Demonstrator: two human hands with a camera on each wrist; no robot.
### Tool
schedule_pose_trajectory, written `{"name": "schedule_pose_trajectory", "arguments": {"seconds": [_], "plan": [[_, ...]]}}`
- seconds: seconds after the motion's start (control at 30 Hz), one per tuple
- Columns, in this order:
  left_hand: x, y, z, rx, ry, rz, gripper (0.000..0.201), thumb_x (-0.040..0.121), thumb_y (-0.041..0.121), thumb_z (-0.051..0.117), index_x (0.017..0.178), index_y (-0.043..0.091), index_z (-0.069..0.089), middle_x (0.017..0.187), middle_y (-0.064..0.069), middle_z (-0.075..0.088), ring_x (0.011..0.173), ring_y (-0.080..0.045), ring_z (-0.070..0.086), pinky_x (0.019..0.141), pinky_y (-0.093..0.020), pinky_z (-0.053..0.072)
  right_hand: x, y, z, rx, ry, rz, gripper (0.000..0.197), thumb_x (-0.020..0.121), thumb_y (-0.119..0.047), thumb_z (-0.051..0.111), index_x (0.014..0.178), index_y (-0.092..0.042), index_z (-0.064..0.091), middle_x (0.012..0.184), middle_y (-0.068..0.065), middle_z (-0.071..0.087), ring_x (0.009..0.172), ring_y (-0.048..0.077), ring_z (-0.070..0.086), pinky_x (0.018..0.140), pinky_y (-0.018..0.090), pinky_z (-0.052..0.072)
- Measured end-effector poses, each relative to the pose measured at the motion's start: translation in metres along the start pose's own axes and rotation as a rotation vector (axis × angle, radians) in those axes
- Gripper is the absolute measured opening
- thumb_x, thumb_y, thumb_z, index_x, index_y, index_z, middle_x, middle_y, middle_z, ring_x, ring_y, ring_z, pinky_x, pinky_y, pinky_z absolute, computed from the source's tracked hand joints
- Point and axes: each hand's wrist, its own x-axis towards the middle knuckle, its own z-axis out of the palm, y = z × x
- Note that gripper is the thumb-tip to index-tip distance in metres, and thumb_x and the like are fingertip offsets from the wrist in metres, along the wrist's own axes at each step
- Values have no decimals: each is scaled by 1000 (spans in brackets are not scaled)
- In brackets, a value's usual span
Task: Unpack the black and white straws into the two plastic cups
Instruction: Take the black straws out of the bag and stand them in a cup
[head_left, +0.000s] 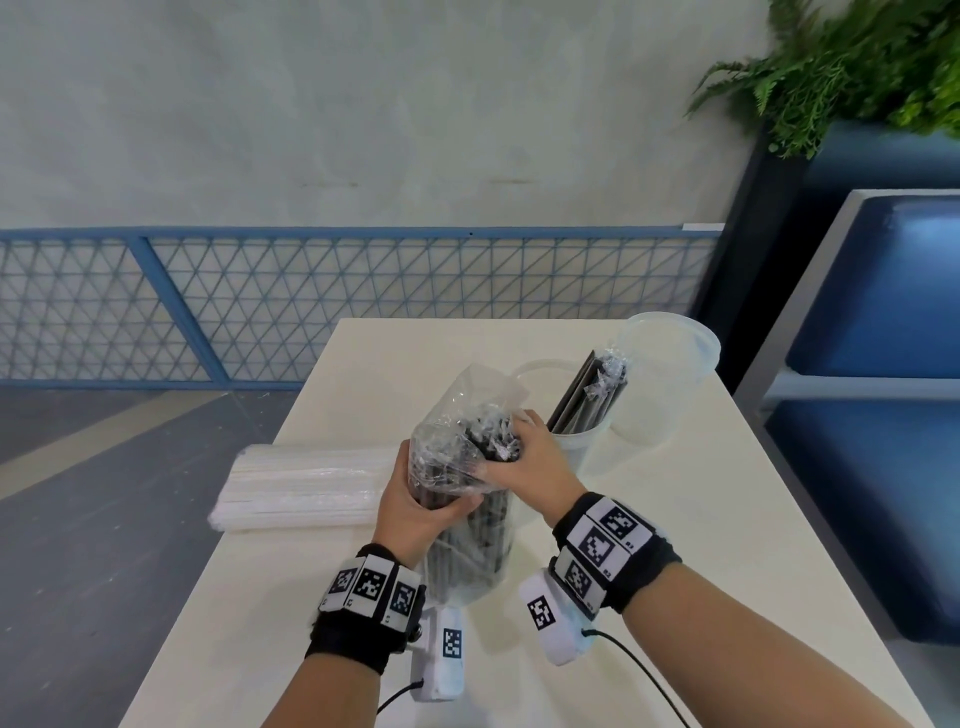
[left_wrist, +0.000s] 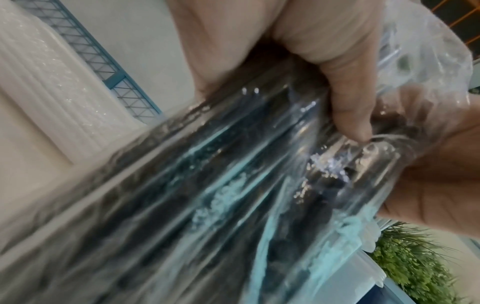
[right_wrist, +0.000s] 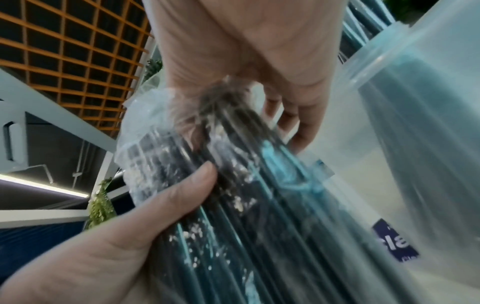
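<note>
Both hands meet on a clear plastic bag of black straws (head_left: 462, 499), which stands nearly upright with its lower end on the cream tabletop (head_left: 675, 519). The left hand (head_left: 415, 499) wraps the bag's middle from the left, its fingers (left_wrist: 345, 98) curled round the crinkled film and the thumb pressed across the front, so it grips the bag firmly. The right hand (head_left: 530, 462) comes over the bag's open top; its fingers (right_wrist: 298, 123) are curled down among the straw ends and loose film, and the right wrist view shows them closed round a clump of dark straws at the mouth of the bag. The bag's empty upper film (head_left: 472, 395) rises just beyond the right fingers. Close behind and to the right of those fingers stands a translucent plastic cup (head_left: 571, 441) already holding a bundle of black straws (head_left: 587, 395) that leans to the right, its top end still wrapped in crumpled film. A second, empty plastic cup (head_left: 660, 374) stands just to the right of the first, further from the hands, and whether the two cups touch cannot be told. To the left of the left fingers, a sealed pack of white straws (head_left: 306, 488) lies flat on the tabletop, reaching out to its left edge; the same pack shows in the left wrist view as a pale ribbed block beyond the bag. Both wrists carry black bands with printed square markers. Beyond the tabletop are a blue mesh railing (head_left: 311, 301), a blue bench (head_left: 872, 312) on the right and a green fern (head_left: 857, 67) above it.
</note>
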Motion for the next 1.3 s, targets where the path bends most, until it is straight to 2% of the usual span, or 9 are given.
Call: {"name": "schedule_pose_trajectory", "arguments": {"seconds": [0.13,0.33,0.47,0.57,0.7,0.8,0.97,1.1,1.3], "plan": [[6,5,1,49,48,9,68,62,-6,79,122,8,48,106,-2,66,90,0,66,72,-14,53,3,-9,-1,194,144,-43,35,64,-18,82,92,-23,62,112,2,47,108,22,55,98,43,47],[12,1,-2,100,70,-31,68,62,1,82,120,12,51,105,-1,68,93,-6,67,75,-18,54,8,-26,-17,301,227,-168,32,59,-32,82,85,-29,64,113,-23,39,122,17,43,107,41,40],[11,-8,-3,94,97,-89,65,61,4,83,117,14,53,104,-7,69,98,-22,67,85,-37,54,7,-38,-28,429,293,-187,26,62,-31,81,79,-33,62,115,-12,48,115,19,51,98,36,45],[10,-9,-3,85,118,-85,63,62,3,82,116,16,54,104,-3,69,99,-18,66,83,-34,53,1,-42,-34,503,198,-190,27,74,-14,77,94,-24,63,105,3,67,98,13,63,87,28,50],[8,-6,0,103,109,-44,61,63,2,82,111,27,52,104,5,66,96,-5,64,78,-20,51,-6,-36,-31,385,127,-195,47,68,-18,81,107,-26,57,99,-12,67,91,-4,63,85,14,50],[7,-3,-1,135,52,-18,64,60,9,85,109,32,51,105,4,67,94,-2,65,79,-21,52,-4,-26,-28,386,-11,-112,61,65,-12,82,120,-13,55,111,-2,68,102,5,64,93,23,51],[7,1,-3,195,-73,-47,69,51,26,86,111,30,53,106,4,68,99,-6,65,82,-24,52,-2,-23,-36,480,-289,-107,34,73,6,71,102,-9,63,101,2,67,98,11,64,88,24,51],[7,-2,-2,219,-72,-57,66,55,19,85,113,23,54,104,-1,69,97,-9,66,82,-25,53,-1,-27,-33,534,-138,-62,24,74,5,70,84,-15,64,82,-1,67,78,7,65,74,19,52],[8,-3,-8,222,-44,-81,67,58,6,86,116,14,53,105,-3,69,97,-12,67,80,-23,53,13,-36,-45,800,212,10,17,76,-1,70,84,-14,63,80,2,63,88,24,61,80,35,52]]}}
